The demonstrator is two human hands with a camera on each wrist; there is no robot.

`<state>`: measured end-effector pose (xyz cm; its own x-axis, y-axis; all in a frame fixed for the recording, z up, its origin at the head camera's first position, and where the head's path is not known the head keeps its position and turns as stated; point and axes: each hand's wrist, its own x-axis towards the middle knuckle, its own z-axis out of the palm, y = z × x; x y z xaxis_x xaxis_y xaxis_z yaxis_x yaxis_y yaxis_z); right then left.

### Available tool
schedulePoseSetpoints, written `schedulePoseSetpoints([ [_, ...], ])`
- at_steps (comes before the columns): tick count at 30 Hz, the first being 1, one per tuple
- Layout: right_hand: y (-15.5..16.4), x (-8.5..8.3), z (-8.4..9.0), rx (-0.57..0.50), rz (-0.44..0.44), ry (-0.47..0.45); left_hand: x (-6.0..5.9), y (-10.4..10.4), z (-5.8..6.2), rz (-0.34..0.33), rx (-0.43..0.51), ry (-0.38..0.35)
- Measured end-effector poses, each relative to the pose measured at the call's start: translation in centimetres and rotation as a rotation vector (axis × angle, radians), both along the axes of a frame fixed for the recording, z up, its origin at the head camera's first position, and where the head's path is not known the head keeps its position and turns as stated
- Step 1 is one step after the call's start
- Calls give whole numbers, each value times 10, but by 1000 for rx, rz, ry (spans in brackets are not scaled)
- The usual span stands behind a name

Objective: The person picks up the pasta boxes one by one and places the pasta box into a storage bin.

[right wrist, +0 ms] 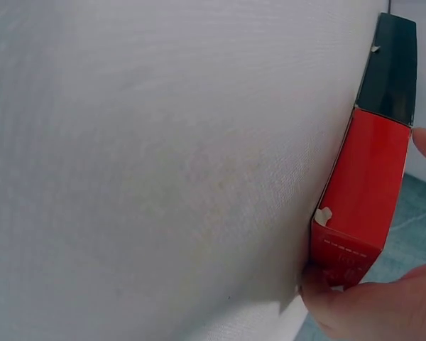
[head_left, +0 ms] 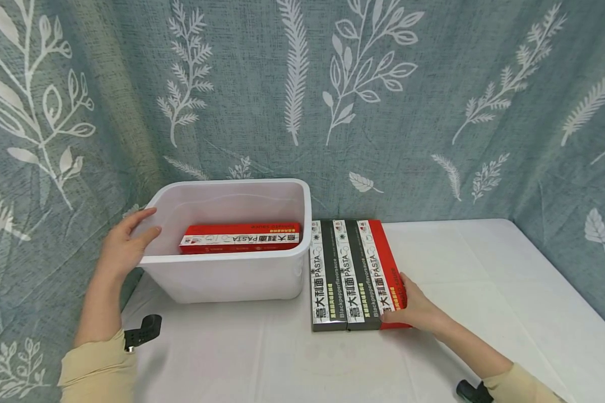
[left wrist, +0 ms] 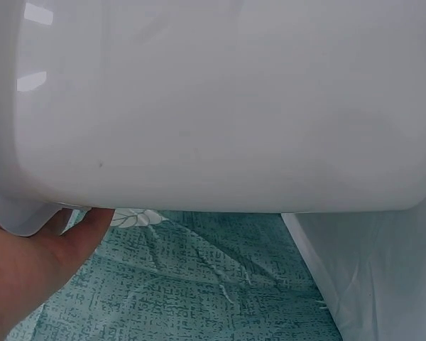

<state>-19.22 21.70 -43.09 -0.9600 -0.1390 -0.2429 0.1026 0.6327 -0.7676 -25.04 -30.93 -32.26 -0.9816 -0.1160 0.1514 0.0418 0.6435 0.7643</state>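
The white bin (head_left: 222, 274) is being touched at its left rim by the left hand (head_left: 123, 246), fingers relaxed. The red pasta box (head_left: 385, 268), lying on the desk (head_left: 484, 291), is being gripped by the right hand (head_left: 415, 310).

Head view bright, evenly lit, sharp; soft faint shadow under white plastic bin (head_left: 222, 277) on white tablecloth (head_left: 484, 291). Slight wide-angle bending at edges of leaf-print curtain (head_left: 433, 112). Left wrist view: bin wall (left wrist: 220, 106) too close, soft, small window-like glare spots upper left. Right wrist view: tablecloth (right wrist: 149, 163) blurred, washed out; red pasta box (right wrist: 362, 192) reasonably sharp.
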Motion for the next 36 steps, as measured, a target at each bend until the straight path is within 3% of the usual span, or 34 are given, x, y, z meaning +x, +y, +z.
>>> schedulePoseSetpoints([
  [20, 0, 2, -3, -15, -10, 12, 0, 0, 1, 0, 19, -27],
  [29, 5, 6, -5, 7, 33, 93, -1, -1, -1, -2, 16, 10],
  [36, 5, 6, -8, 37, 37, 137, -1, -1, -2, 0, 21, -3],
])
